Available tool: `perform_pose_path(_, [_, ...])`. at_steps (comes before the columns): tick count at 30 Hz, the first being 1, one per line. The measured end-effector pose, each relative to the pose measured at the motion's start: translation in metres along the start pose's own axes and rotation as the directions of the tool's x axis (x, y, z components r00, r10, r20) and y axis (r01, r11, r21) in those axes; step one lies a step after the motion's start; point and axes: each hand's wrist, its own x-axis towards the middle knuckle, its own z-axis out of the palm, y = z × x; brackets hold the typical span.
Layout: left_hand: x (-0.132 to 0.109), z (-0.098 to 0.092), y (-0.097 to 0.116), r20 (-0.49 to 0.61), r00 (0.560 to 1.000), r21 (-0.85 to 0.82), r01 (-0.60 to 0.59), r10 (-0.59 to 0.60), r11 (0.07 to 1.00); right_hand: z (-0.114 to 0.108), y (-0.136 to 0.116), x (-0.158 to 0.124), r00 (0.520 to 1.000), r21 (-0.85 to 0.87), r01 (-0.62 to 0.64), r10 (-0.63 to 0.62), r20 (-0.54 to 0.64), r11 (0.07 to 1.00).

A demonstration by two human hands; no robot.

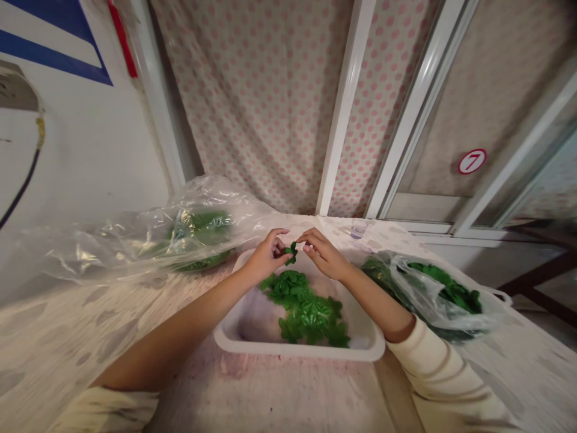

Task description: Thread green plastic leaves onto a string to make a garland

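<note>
Through the head camera I see the left hand clenched on a small sprig of green leaves, pinching it in its fingertips above the far rim of a white plastic tray. The right hand is curled just beside the sprig with its fingers drawn in; from here I cannot tell whether they touch it. More green leaves lie heaped in the tray, and part of its white bottom shows to their left. The tray sits toward the far edge of the desk, which has a mottled cover. A clear plastic bag with leaves inside lies to the left of the tray, and a second bag, also holding leaves, lies to its right. A small clear cup stands near the far edge, in front of a polka-dot curtain.
</note>
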Motion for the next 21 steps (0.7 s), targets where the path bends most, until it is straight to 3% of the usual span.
perform_pose_path(21, [-0.0006, -0.0007, -0.0017, 0.032, 0.999, 0.031, -0.005, 0.004, 1.0, -0.0005, 0.0003, 0.0, 1.0, -0.003, 0.015, -0.015, 0.018, 1.0])
